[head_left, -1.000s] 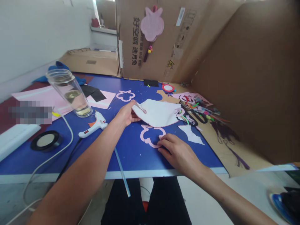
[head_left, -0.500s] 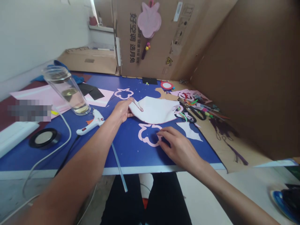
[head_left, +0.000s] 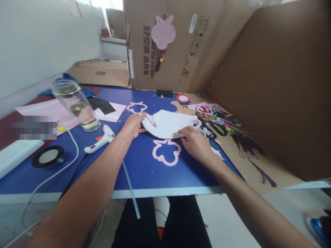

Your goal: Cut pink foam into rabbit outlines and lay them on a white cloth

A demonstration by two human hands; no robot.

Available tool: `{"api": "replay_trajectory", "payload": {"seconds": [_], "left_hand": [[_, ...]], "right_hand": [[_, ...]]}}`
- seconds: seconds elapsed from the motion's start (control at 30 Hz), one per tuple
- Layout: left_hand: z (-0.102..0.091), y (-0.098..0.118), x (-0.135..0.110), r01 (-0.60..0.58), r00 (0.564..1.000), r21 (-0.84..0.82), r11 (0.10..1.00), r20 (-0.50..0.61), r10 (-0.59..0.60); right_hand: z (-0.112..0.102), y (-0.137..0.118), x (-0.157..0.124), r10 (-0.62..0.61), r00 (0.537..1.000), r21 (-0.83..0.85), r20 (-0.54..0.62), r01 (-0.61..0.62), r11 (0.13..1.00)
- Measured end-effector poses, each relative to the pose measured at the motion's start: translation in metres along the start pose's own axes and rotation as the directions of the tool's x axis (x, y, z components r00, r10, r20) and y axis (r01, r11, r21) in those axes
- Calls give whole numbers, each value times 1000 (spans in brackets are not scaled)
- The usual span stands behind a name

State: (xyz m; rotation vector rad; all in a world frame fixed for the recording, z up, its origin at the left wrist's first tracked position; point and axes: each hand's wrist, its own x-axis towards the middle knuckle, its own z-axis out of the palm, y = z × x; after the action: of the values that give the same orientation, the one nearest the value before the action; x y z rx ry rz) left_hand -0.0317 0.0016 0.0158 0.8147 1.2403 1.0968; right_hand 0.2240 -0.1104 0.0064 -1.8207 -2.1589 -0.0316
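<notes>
A white sheet of paper or card [head_left: 169, 124] with curled, cut edges is held just over the blue table. My left hand [head_left: 134, 124] pinches its left corner between thumb and fingers. At its near right edge, my right hand [head_left: 194, 139] has its fingers closed on the sheet. Below it on the table lies a pink flower-shaped outline [head_left: 156, 153], and a second pink outline [head_left: 130, 108] lies beyond my left hand. A white glue gun [head_left: 99, 142] rests left of my left forearm, and a clear glue stick [head_left: 131, 191] juts over the front edge.
On the left stand a glass of water [head_left: 82, 115], a roll of black tape [head_left: 49, 156] and a cable. Black-handled scissors [head_left: 219, 127] and coloured scraps lie on the right, near dark tassels [head_left: 263, 174]. Cardboard walls [head_left: 269, 96] enclose the back and right.
My right hand has moved up from the pink outline to the sheet's near right edge and closed on it. My left hand keeps its hold. The view has tilted slightly upward.
</notes>
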Motion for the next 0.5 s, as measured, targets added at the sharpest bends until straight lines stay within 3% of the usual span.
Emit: {"api": "replay_trajectory", "payload": {"seconds": [0.17,0.3,0.4,0.5], "left_hand": [[1,-2,-1,-31,999,34,999,-19,32],[0,-3,3,-131,988,-31,991,-82,128],[-1,3,2,-183,983,-112,977,-14,183],[-2,12,-2,-164,981,-163,973,76,179]], "right_hand": [[0,9,8,41,999,-59,21,-39,998],[-2,15,22,67,997,85,-32,-64,994],[-11,20,37,142,980,274,-140,-99,957],[-26,21,52,203,946,368,-253,-99,925]]}}
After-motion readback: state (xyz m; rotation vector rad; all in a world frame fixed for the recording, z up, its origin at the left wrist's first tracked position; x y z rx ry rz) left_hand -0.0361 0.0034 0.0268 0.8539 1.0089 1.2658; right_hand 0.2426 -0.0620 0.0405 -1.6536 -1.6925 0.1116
